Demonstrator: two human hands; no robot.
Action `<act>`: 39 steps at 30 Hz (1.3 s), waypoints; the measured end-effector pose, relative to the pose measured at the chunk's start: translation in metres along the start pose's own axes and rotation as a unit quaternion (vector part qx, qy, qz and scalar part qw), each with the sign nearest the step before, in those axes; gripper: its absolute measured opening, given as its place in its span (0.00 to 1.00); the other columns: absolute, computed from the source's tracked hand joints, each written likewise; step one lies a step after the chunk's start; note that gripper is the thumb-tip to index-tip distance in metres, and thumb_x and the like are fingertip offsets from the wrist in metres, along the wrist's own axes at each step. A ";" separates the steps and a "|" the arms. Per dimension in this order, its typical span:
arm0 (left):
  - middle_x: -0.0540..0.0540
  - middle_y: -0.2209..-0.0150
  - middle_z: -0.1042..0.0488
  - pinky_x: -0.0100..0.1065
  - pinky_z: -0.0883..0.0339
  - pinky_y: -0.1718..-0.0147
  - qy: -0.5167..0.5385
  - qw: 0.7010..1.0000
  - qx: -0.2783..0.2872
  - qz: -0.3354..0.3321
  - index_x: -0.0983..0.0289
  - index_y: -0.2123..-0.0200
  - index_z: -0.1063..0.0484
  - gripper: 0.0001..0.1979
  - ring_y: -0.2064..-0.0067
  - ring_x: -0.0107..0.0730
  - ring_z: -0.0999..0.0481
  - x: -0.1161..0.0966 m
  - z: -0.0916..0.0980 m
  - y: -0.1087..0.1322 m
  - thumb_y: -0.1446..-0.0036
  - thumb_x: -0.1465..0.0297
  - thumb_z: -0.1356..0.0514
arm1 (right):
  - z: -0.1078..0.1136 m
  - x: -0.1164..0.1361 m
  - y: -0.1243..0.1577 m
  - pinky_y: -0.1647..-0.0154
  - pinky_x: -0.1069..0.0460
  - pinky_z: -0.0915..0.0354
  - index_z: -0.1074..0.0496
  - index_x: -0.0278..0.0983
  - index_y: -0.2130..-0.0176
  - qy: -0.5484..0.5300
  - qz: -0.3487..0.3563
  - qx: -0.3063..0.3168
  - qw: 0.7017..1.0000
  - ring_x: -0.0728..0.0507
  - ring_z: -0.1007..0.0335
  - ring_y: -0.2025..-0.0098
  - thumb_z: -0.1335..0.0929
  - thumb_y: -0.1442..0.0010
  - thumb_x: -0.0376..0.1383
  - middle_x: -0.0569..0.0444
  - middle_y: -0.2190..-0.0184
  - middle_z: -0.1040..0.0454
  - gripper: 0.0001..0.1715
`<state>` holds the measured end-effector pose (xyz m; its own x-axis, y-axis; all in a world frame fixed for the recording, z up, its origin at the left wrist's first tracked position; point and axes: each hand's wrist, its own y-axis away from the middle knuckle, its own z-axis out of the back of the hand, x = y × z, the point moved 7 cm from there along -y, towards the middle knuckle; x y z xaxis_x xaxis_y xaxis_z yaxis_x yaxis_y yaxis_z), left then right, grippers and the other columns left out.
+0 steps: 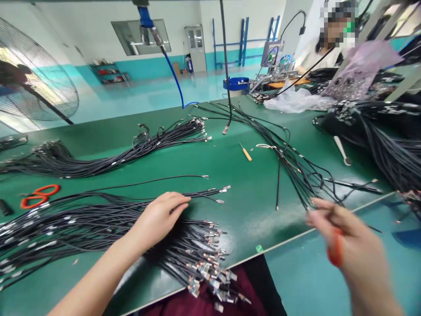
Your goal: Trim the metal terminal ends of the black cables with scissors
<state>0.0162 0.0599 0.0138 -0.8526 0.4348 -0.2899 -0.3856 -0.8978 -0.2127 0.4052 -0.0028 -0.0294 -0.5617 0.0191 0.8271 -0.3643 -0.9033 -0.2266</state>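
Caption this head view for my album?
Left hand over black cables, right hand holding an orange-handled tool, at a green table.

Own hands [162, 215] [360, 248]: two. Yellow-handled tool [247, 154]: one. Fan [49, 66]: one. Cables [125, 215]: too many to count.

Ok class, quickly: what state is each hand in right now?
Left hand: curled over the cables; whether it grips any can't be told.
Right hand: closed around an orange handle; whether it also pinches cables can't be told.
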 end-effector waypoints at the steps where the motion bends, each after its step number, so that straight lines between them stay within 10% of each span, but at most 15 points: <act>1: 0.57 0.59 0.21 0.37 0.32 0.54 0.001 1.000 -0.014 -0.020 0.62 0.58 0.23 0.15 0.57 0.38 0.25 -0.004 -0.005 -0.003 0.37 0.64 0.48 | -0.031 0.022 0.001 0.65 0.49 0.30 0.27 0.39 0.56 -0.037 0.019 0.085 0.996 0.42 0.26 0.68 0.30 0.46 0.44 0.50 0.67 0.23 0.18; 6: 0.57 0.57 0.23 0.41 0.34 0.52 0.028 0.992 -0.025 -0.119 0.62 0.57 0.23 0.11 0.54 0.40 0.29 -0.028 -0.034 -0.028 0.39 0.69 0.45 | -0.136 0.107 -0.024 0.60 0.48 0.31 0.26 0.36 0.62 -0.129 0.094 0.277 0.948 0.44 0.27 0.67 0.31 0.47 0.41 0.51 0.67 0.23 0.14; 14: 0.55 0.64 0.24 0.38 0.33 0.57 0.079 0.989 -0.086 -0.086 0.63 0.63 0.25 0.09 0.59 0.36 0.28 -0.033 -0.029 -0.034 0.38 0.72 0.47 | -0.192 0.181 -0.081 0.62 0.51 0.33 0.26 0.35 0.62 -0.167 0.149 0.363 0.904 0.48 0.30 0.69 0.28 0.52 0.36 0.56 0.72 0.26 0.14; 22: 0.52 0.65 0.24 0.30 0.32 0.62 0.274 0.946 -0.167 0.049 0.58 0.56 0.24 0.12 0.63 0.29 0.26 -0.022 0.015 -0.013 0.39 0.73 0.45 | -0.205 0.177 -0.052 0.68 0.55 0.34 0.30 0.35 0.62 -0.267 0.087 0.478 0.832 0.48 0.27 0.66 0.28 0.46 0.41 0.55 0.69 0.26 0.15; 39: 0.48 0.74 0.28 0.28 0.41 0.71 0.511 0.830 -0.107 0.195 0.57 0.71 0.20 0.03 0.71 0.26 0.33 -0.011 -0.007 -0.009 0.48 0.68 0.35 | -0.197 0.179 -0.031 0.62 0.53 0.32 0.29 0.37 0.63 -0.319 0.044 0.465 0.825 0.50 0.29 0.69 0.27 0.47 0.36 0.59 0.72 0.27 0.11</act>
<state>0.0310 0.0634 0.0125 -0.1109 0.0441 -0.9928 0.0147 -0.9988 -0.0460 0.1696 0.1133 0.0246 0.0579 -0.0251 0.9980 0.5502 -0.8334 -0.0529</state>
